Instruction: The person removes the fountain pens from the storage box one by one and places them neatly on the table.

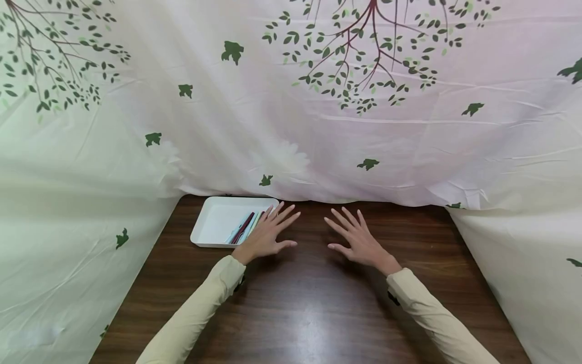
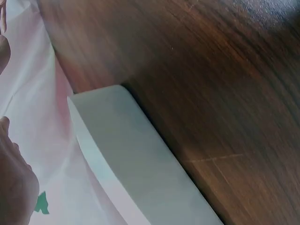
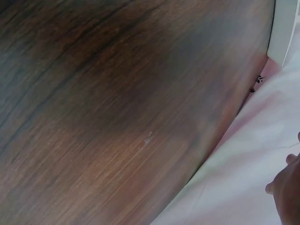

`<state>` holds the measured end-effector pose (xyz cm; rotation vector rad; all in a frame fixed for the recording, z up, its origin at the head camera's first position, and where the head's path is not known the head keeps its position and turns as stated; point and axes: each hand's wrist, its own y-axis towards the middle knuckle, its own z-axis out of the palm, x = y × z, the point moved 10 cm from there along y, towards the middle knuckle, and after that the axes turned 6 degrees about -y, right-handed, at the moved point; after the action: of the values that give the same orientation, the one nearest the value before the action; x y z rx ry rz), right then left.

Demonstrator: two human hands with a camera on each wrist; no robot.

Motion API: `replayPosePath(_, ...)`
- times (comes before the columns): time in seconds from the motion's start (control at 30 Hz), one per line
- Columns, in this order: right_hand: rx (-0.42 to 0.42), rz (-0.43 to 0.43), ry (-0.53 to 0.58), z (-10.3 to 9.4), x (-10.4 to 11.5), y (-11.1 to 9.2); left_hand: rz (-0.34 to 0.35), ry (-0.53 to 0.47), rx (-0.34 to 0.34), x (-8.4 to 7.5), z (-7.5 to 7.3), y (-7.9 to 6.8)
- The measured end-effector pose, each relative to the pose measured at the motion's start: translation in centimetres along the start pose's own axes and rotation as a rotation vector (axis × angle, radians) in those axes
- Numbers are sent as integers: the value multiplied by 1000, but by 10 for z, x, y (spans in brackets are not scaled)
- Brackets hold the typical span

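In the head view my left hand [image 1: 263, 237], fingers spread and straight, hovers over the right end of a white tray [image 1: 213, 217] and hides part of it. Inside the tray lie several slim items [image 1: 243, 227] in light blue, dark red and pale green; their kind is too small to tell. My right hand [image 1: 361, 243] is held above the table to the right, palm down, fingers spread, with nothing in it. The left wrist view shows the tray's outer wall [image 2: 136, 154] beside part of the left hand [image 2: 16, 183]. Part of the right hand [image 3: 288, 192] appears in the right wrist view.
A dark brown wooden table [image 1: 295, 303] lies under both arms. White cloth [image 1: 327, 151] printed with leaves and birds hangs along its back edge and both sides. The tray stands at the back left, close to the cloth.
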<state>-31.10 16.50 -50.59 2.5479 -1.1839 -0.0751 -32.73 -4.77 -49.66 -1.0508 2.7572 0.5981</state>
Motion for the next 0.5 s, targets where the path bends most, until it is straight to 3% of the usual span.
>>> replayPosePath(0.5,25,22,-8,5,5,13,-92,14,-9,22,-18,-12)
